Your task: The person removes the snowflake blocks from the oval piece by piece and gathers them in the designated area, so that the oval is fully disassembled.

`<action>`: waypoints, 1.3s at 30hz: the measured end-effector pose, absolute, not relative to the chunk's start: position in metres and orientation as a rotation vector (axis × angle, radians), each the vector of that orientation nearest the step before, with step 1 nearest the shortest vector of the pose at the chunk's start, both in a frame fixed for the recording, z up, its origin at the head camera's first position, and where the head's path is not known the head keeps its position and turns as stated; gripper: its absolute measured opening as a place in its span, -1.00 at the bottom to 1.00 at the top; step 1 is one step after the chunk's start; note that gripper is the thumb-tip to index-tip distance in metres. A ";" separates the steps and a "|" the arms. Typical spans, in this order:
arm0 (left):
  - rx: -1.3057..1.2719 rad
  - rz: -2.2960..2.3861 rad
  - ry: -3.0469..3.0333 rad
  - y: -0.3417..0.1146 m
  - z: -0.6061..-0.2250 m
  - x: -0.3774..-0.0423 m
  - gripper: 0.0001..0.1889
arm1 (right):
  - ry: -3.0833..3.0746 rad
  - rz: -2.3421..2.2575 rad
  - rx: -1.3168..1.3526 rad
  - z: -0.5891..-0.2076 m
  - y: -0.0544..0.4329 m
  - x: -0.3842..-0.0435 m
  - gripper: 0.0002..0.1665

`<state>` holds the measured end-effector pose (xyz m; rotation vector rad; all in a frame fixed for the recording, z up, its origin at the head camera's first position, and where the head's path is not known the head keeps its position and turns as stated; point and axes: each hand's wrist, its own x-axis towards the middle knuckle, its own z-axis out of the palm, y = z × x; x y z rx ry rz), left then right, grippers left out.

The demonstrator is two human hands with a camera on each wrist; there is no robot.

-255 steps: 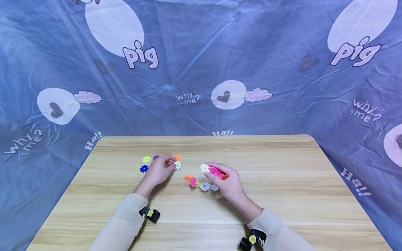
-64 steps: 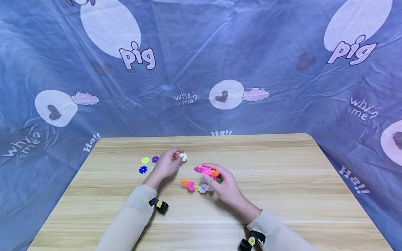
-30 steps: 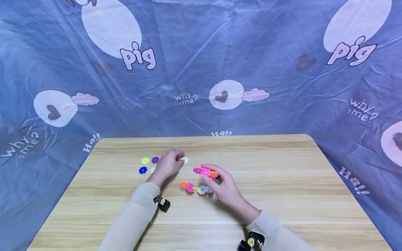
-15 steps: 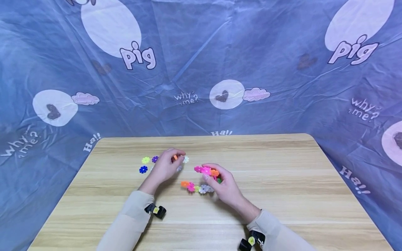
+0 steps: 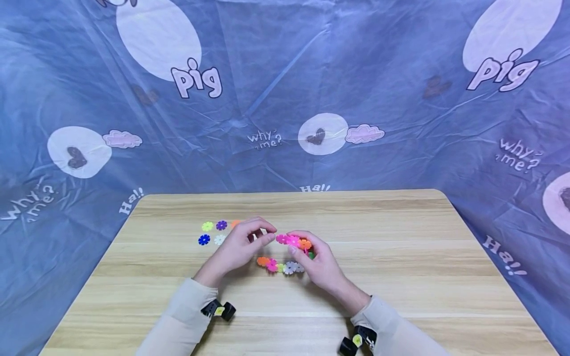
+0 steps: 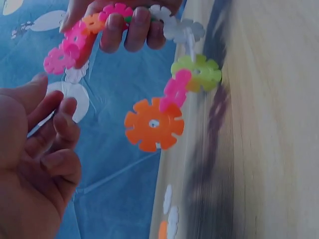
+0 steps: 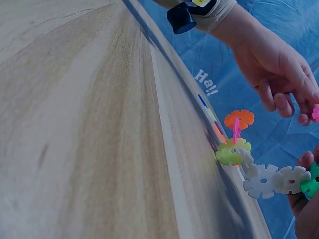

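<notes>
My right hand point(image 5: 321, 262) grips a curved chain of linked plastic snowflake discs point(image 5: 290, 268), held above the table. One end is a pink disc point(image 5: 281, 239); beyond it come more pink, orange, green, pale grey and yellow-green discs. An orange disc point(image 6: 154, 130) forms the other end, hanging lowest in the left wrist view. My left hand point(image 5: 238, 245) is beside the pink end, thumb and index fingertips slightly parted and very close to it. No disc shows between them; whether they touch the pink one I cannot tell. The right palm hides part of the chain.
Loose discs lie at the left on the wooden table point(image 5: 401, 277): yellow-green point(image 5: 207, 226), purple point(image 5: 221, 225), blue point(image 5: 204, 240), white point(image 5: 219, 240) and orange point(image 5: 235, 224). My left hand covers others there. A blue printed cloth point(image 5: 249, 99) hangs behind the table.
Earlier a white disc sat at the chain's end; two seconds ago my left hand had a white disc, then it lay on the table. Now that hand has come right to the pink end.
</notes>
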<state>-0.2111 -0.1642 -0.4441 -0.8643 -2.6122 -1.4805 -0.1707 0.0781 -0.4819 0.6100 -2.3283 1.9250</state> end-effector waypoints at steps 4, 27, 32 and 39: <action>-0.935 -1.484 -2.597 -0.160 -0.443 -0.207 -0.86 | -2.332 1.914 0.619 -0.481 0.078 -0.171 -0.57; -0.791 -1.606 -2.472 -0.156 -0.452 -0.201 -0.90 | -2.315 2.048 0.427 -0.483 0.077 -0.171 -0.44; -0.778 -1.640 -2.481 -0.154 -0.455 -0.200 -0.90 | -2.326 2.024 0.364 -0.482 0.075 -0.169 -0.52; -0.820 -1.672 -2.428 -0.148 -0.457 -0.199 -0.87 | -2.302 1.967 0.385 -0.482 0.074 -0.170 -0.57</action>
